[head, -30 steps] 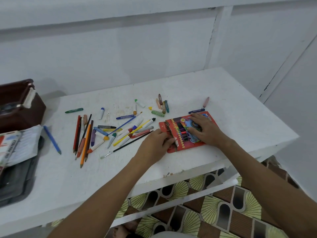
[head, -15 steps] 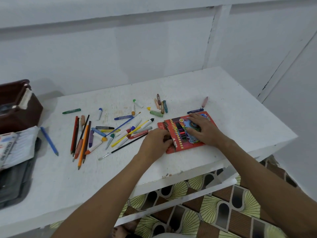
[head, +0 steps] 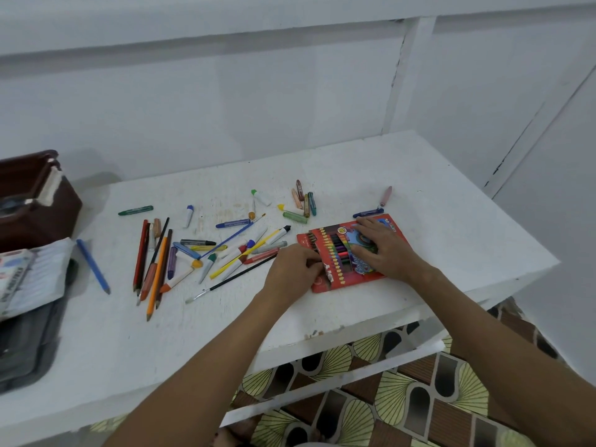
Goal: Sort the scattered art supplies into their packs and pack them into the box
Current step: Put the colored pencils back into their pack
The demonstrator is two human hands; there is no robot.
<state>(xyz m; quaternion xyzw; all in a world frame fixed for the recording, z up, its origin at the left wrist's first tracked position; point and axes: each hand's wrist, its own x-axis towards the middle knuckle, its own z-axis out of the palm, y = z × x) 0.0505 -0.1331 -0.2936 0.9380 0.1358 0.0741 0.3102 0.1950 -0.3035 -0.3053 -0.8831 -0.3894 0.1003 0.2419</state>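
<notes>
Nearest, both hands work on the red pencil pack (head: 325, 282), which lies flat on the white table (head: 451, 240) close to its front edge. The left hand (head: 292, 269) has its fingers curled, pinching the pack's left end at its opening; the right hand (head: 385, 250) lies on the printed front with fingers spread and straight, pressing it down (rows of coloured pencils show between the two hands). Just left of the left hand lies a black paintbrush (head: 230, 279), and beyond it a loose scatter of markers, crayons and coloured pencils (head: 154, 266). Just past the right hand's fingertips rest a blue crayon (head: 367, 213) and a pink crayon (head: 385, 196). Far to the left a blue pencil (head: 93, 265) lies by a white pack (head: 35, 272), with a dark brown box (head: 35, 201) behind it
</notes>
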